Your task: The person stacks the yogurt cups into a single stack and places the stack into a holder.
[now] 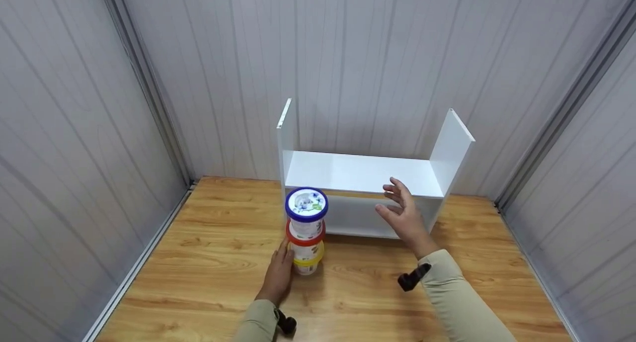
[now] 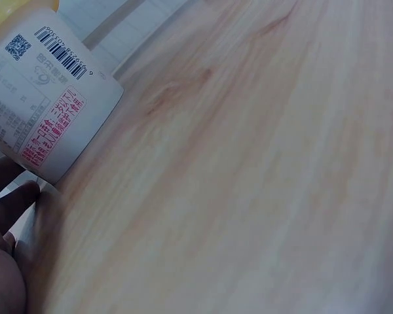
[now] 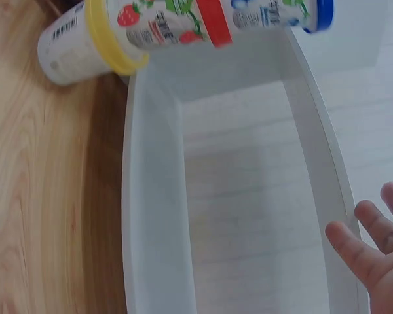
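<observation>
Three white tubs stand stacked in front of the left end of a white shelf. The blue-lidded tub [image 1: 306,205] is on top, the red-lidded tub [image 1: 301,252] with strawberry pictures [image 3: 128,14] is in the middle, and the yellow-lidded tub [image 1: 305,270] is lowest. My left hand [image 1: 278,275] rests low beside the stack, its extended fingers at the bottom tub's side; in the left wrist view the fingertips [image 2: 19,199] lie near that tub's base. Off to the stack's right, my right hand [image 1: 405,215] hovers before the shelf with fingers spread, holding nothing.
The white two-level shelf [image 1: 357,173] has upright side panels [image 1: 453,150] and stands near the back wall [image 1: 367,58]. Wall panels also enclose the wooden tabletop [image 1: 223,232] at left and right.
</observation>
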A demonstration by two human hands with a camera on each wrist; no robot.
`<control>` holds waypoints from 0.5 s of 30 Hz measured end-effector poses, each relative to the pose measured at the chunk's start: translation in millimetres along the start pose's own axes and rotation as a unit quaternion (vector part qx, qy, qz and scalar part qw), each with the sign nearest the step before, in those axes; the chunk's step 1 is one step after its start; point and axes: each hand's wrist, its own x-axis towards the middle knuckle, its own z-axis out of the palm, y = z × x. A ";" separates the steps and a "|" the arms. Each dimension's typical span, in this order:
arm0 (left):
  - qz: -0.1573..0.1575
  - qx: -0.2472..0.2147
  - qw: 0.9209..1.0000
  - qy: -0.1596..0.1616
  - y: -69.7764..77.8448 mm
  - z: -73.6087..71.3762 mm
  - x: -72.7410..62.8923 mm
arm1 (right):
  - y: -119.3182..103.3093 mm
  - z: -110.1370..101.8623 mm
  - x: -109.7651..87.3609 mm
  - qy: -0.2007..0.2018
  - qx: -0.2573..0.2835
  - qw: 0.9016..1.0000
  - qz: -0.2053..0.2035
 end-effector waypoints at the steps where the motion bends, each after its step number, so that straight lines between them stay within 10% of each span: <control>1: 0.001 -0.002 1.000 -0.001 -0.3 -0.2 -0.5 | 0.1 -3.9 -0.8 0.005 -0.002 1.000 0.001; 15: 0.050 0.007 0.999 0.000 -4.0 0.4 -1.4 | -1.2 -47.0 -11.3 0.068 -0.049 0.996 0.008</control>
